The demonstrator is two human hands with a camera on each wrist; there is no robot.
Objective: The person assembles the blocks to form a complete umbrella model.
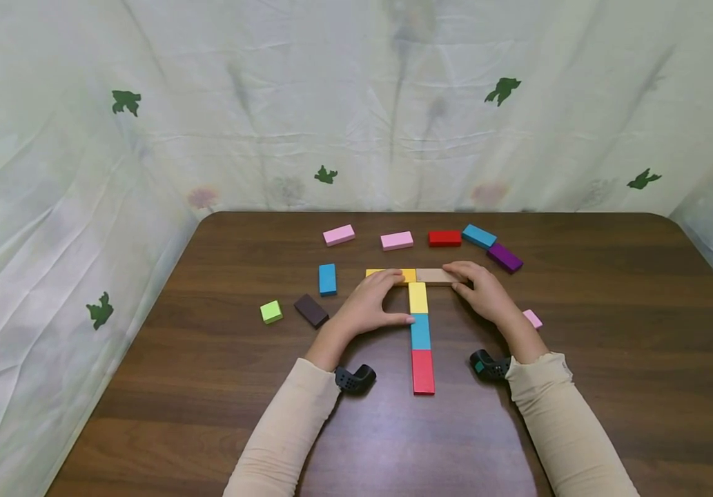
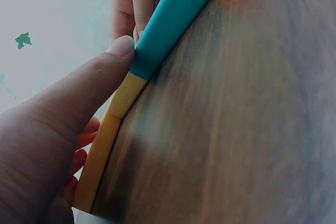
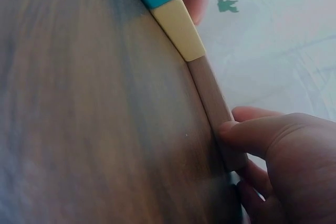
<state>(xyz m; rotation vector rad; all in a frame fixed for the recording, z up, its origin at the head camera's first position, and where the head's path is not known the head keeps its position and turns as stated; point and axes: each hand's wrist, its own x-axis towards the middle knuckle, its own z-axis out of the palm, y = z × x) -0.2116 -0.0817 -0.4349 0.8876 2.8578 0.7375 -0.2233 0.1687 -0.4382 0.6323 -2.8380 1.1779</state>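
On the brown table, blocks lie joined in a T shape. Its stem is a yellow block (image 1: 418, 298), a blue block (image 1: 420, 333) and a red block (image 1: 423, 373), end to end. Across the top lie an orange-yellow block (image 1: 410, 275) and a tan wooden block (image 1: 433, 276). My left hand (image 1: 365, 306) is spread, fingertips at the orange-yellow block and thumb touching the blue block's side near the yellow one. The tan block's outer end is pinched between the thumb and fingers of my right hand (image 3: 294, 148). Parts of both top blocks are hidden by my hands.
Behind the T lie two pink blocks (image 1: 397, 241), a red block (image 1: 444, 239), a blue block (image 1: 479, 236) and a purple block (image 1: 504, 257). Another blue (image 1: 328, 279), a dark (image 1: 311, 311) and a green block (image 1: 271, 312) lie left. A pink block (image 1: 533, 318) shows beside my right wrist.
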